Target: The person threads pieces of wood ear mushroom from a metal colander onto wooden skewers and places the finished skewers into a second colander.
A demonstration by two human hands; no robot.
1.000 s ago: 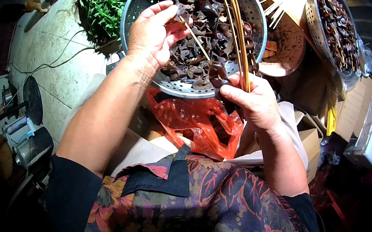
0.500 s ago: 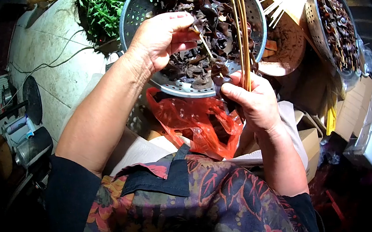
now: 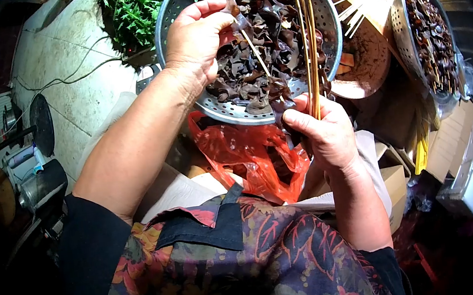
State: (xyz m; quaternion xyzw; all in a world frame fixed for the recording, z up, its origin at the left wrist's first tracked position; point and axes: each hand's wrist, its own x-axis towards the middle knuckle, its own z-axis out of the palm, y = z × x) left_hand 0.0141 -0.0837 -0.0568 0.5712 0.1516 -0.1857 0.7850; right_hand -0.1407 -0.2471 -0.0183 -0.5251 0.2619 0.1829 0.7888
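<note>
My left hand [image 3: 197, 43] pinches a dark piece of wood ear mushroom [image 3: 238, 17] at the upper tip of a thin wooden skewer [image 3: 255, 54]. That skewer slants down toward my right hand [image 3: 330, 133], with more mushroom pieces [image 3: 281, 99] threaded on its lower part. My right hand is closed around this skewer's lower end and several upright bare skewers [image 3: 309, 53]. Behind both hands, a metal colander [image 3: 162, 25] holds a heap of loose wood ear. Under its near edge hangs a red plastic bag [image 3: 249, 155].
At right, a second colander [image 3: 401, 26] holds loaded skewers. Loose sticks [image 3: 356, 17] lie by a brown bowl [image 3: 376, 78]. Leafy greens [image 3: 133, 14] are at the upper left. A white foam box [image 3: 465, 181] and cardboard [image 3: 448, 136] stand lower right.
My left hand has moved slightly up and left, and the mushroom piece now sits at the skewer's tip between its fingers. My right hand has barely moved.
</note>
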